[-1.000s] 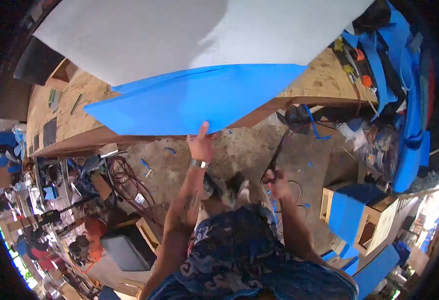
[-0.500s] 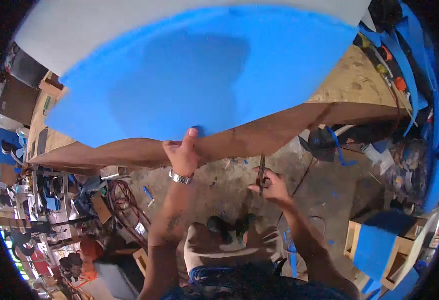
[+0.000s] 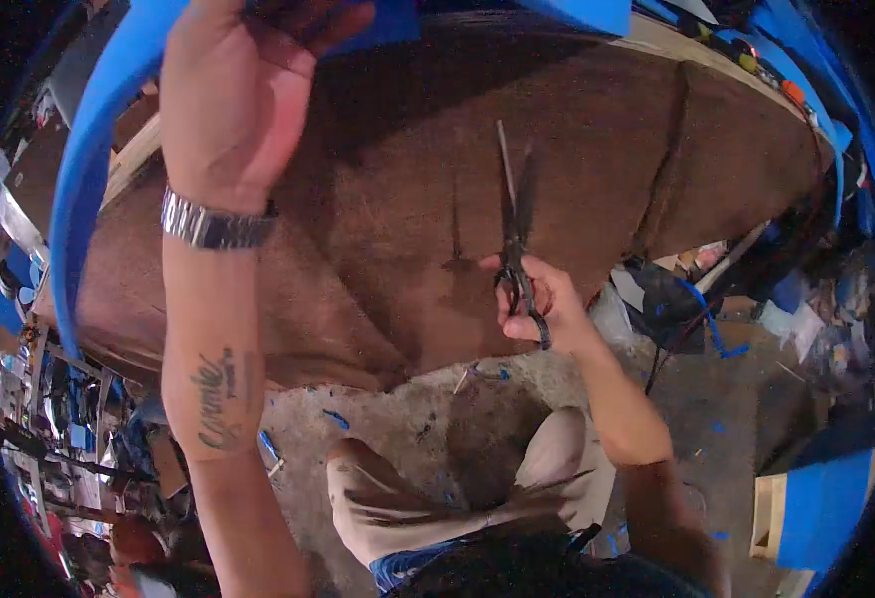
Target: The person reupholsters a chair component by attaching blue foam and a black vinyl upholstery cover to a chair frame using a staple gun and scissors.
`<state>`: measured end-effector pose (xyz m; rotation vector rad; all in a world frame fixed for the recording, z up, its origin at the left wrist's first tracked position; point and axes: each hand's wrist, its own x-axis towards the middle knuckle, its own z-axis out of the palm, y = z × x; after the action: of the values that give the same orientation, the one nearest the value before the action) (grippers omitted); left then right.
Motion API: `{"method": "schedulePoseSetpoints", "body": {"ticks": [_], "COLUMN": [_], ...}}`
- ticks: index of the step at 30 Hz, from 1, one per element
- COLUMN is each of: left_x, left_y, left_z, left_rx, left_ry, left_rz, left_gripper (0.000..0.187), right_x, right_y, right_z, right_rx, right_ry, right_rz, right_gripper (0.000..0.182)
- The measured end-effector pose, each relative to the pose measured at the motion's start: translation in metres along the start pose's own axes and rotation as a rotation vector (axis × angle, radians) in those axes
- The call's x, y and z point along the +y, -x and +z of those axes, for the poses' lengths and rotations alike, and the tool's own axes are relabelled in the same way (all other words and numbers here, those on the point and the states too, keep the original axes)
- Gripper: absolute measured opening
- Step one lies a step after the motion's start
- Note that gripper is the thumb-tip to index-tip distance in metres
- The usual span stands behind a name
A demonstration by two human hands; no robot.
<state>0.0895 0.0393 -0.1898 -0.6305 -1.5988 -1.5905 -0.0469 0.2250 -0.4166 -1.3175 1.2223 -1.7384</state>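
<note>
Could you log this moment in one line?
right hand: holds scissors, blades apart | left hand: near blue sheet, grip unclear | brown covering: behind scissors

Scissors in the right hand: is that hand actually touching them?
Touching. The head view shows the right hand gripping the scissors by the handles, blades pointing away.

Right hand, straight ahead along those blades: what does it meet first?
Likely the brown cloth, touched by the scissors in the right hand; depth is unclear, so possibly the blue sheet instead.
</note>
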Motion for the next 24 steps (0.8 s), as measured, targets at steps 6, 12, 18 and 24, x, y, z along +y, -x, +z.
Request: {"method": "schedulePoseSetpoints", "body": {"ticks": [6,12,18,24], "left_x": [-0.022,-0.036,-0.033,-0.032], "left_y": [0.014,0.009,-0.001,0.000], "left_z": [-0.026,-0.057,-0.068,-0.066], "left_rx": [0.381,0.389,0.389,0.408], "left_ry": [-0.461,-0.321,-0.368,-0.259], "left_rz": [-0.142,-0.316,-0.439,-0.469], "left_gripper": [0.026,0.032,0.034,0.034], "right_x": [-0.002,0.000,-0.013,-0.008], "right_y": [-0.036,-0.084,-0.100,-0.089], "right_z": [0.012,0.014,0.008,0.007], "right_rx": [0.034,0.099,0.161,0.167], "right_ry": [0.137,0.188,0.296,0.354], "right_rz": [-0.079,-0.206,-0.191,-0.142], "right_gripper": [0.057,0.049,0.050,0.047]}}
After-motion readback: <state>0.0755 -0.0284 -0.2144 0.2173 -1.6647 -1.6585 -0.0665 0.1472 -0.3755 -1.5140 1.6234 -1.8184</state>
